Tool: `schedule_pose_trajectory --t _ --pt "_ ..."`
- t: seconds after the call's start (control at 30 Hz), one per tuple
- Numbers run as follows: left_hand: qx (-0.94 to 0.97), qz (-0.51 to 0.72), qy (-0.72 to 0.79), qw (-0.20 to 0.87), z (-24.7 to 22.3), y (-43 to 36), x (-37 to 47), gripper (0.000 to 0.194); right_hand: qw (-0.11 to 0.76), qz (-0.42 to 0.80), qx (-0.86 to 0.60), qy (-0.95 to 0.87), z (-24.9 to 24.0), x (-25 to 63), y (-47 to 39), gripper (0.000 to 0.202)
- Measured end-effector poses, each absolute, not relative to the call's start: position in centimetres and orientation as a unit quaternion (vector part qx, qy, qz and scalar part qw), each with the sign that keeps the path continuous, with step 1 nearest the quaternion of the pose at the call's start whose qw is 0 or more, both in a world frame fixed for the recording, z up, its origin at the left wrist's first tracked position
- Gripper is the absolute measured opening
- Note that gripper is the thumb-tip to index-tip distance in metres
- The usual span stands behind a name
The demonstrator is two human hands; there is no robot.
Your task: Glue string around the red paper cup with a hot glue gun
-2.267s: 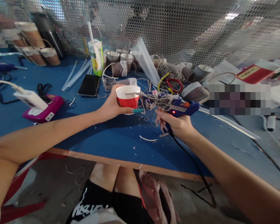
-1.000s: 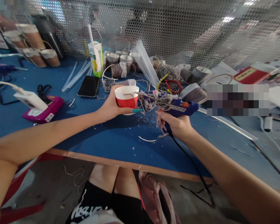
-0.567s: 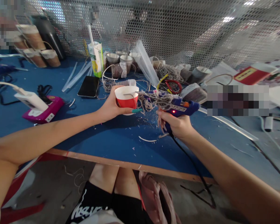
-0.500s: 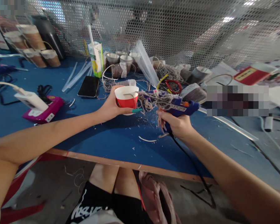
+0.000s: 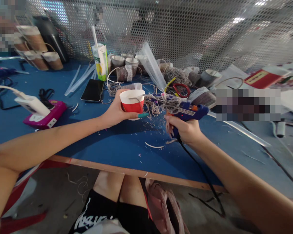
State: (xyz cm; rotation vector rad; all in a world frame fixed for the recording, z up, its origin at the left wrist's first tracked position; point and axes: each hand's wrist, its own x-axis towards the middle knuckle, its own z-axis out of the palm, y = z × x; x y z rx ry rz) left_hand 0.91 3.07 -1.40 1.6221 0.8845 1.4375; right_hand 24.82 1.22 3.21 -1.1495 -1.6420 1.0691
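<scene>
A red and white paper cup (image 5: 133, 106) is held above the table by my left hand (image 5: 118, 109), whose fingers wrap its left side and whose thumb lies across its front. A short piece of pale cord shows at the cup's rim. My right hand (image 5: 185, 129) grips the handle of a blue hot glue gun (image 5: 197, 113). Its nozzle points left and meets the cup's right rim, though strands of glue and twine clutter the front and blur the contact. A black cord hangs from the gun's handle.
On the blue table (image 5: 100, 146) sit a purple power strip (image 5: 55, 115), a black phone (image 5: 92, 90), a drink carton (image 5: 100, 61) and red-handled scissors (image 5: 182, 90). Behind them stand several twine-wrapped cups (image 5: 117, 61), glue sticks (image 5: 152, 65) and a perforated metal screen (image 5: 185, 29).
My hands, the cup and the glue gun stay almost where they were. At the far left edge, a blurred person has come into view behind the stacked cups.
</scene>
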Motion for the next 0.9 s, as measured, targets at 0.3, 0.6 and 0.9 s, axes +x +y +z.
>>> schedule_pose_trajectory --t 0.3,0.6,0.9 --pt "0.639 0.567 0.338 0.394 -1.48 3.10 0.92 0.083 0.424 0.435 -0.455 -0.651 3.23 24.70 1.29 0.034" --pt "0.640 0.561 0.346 0.394 -1.07 2.85 1.05 0.083 0.424 0.427 -0.459 -0.653 2.98 24.95 1.44 0.036" --pt "0.655 0.551 0.348 0.382 -1.11 2.84 0.91 0.081 0.424 0.429 -0.465 -0.648 3.06 24.90 1.43 0.037"
